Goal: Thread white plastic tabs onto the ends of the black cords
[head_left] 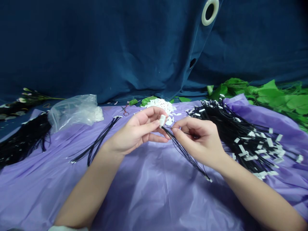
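Observation:
Between the thumb and fingers of my left hand (141, 128) is a white plastic connector (162, 120), held up above the purple sheet. Black wires (185, 152) run from its lower end down to the right, passing below my right hand (198, 138). My right thumb and forefinger pinch a thin black wire (169, 127) close to the connector. Whether that wire's tip is inside the connector I cannot tell. Behind both hands lies a heap of small white connectors (161, 104).
Finished-looking black harnesses (240, 134) with white ends pile up at the right. A few wires (101, 141) lie left of my hands. Further left are a clear plastic bag (74, 112) and more black wires (26, 138). Red-handled scissors (125, 110) and green leaves (271, 96) lie behind.

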Demonstrator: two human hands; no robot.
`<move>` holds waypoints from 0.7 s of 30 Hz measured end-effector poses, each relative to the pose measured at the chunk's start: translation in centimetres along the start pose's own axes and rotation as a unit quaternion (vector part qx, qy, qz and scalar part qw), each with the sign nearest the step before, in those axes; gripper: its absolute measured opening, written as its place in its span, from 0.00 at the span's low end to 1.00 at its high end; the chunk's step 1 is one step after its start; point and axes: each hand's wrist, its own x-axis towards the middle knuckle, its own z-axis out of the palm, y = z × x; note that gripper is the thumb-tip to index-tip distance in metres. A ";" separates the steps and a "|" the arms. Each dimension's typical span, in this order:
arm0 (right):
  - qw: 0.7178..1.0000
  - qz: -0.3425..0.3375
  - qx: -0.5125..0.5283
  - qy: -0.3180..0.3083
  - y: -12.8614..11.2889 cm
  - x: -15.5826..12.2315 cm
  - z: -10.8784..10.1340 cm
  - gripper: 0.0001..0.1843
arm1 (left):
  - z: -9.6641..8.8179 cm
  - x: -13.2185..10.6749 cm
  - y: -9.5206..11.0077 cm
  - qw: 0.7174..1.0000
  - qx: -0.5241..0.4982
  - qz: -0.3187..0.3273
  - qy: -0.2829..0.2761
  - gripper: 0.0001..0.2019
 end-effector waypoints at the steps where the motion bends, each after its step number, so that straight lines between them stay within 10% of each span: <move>1: 1.000 -0.001 -0.004 0.001 0.0 0.0 0.0 0.07 | 0.0 0.0 0.0 1.000 0.002 -0.001 0.002 0.06; 21: 0.999 -0.019 -0.035 -0.015 0.0 -0.1 -0.3 0.08 | -0.4 0.2 -0.4 1.000 0.009 0.005 -0.026 0.07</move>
